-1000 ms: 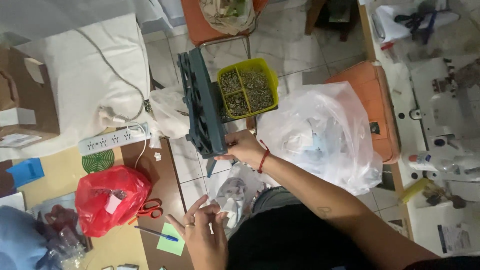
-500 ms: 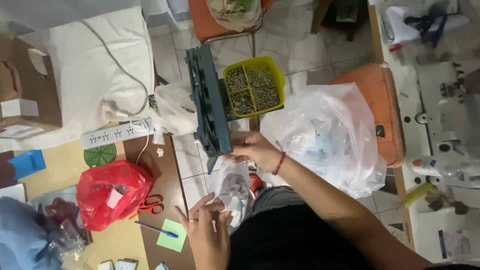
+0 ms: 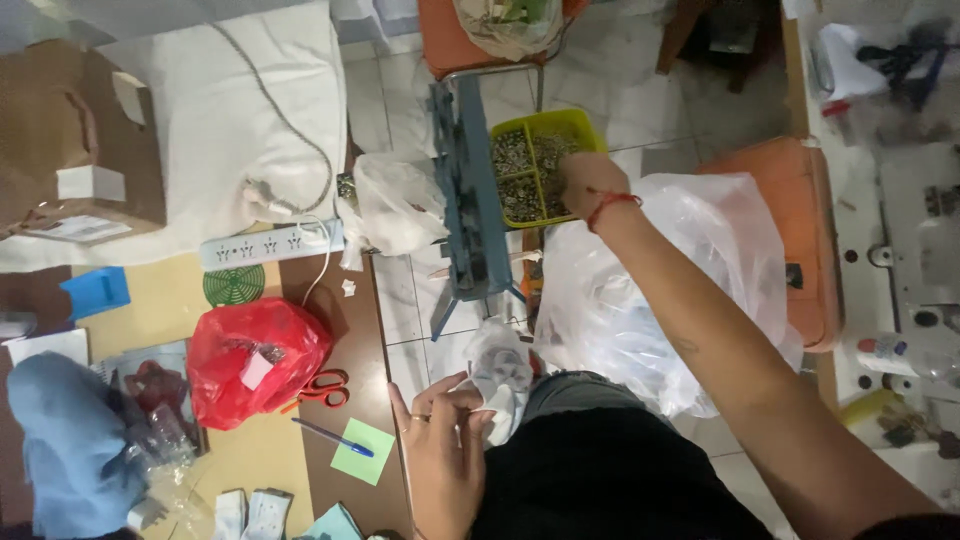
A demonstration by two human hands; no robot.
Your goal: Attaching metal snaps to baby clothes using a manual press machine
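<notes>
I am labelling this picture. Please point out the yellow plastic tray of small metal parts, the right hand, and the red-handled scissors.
yellow plastic tray of small metal parts (image 3: 578, 122), head view, far rim.
right hand (image 3: 588, 182), head view, back of hand.
red-handled scissors (image 3: 328, 388), head view, handle loops.

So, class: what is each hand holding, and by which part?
Left hand pinches the small white bag at its lower edge. Right hand reaches into the yellow bin; hold unclear.

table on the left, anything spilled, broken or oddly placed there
Nothing looks spilled or broken. The table is crowded: red-handled scissors lie half under a red plastic bag, a blue pen rests across a green sticky note, and a white power strip sits by the edge.
</notes>
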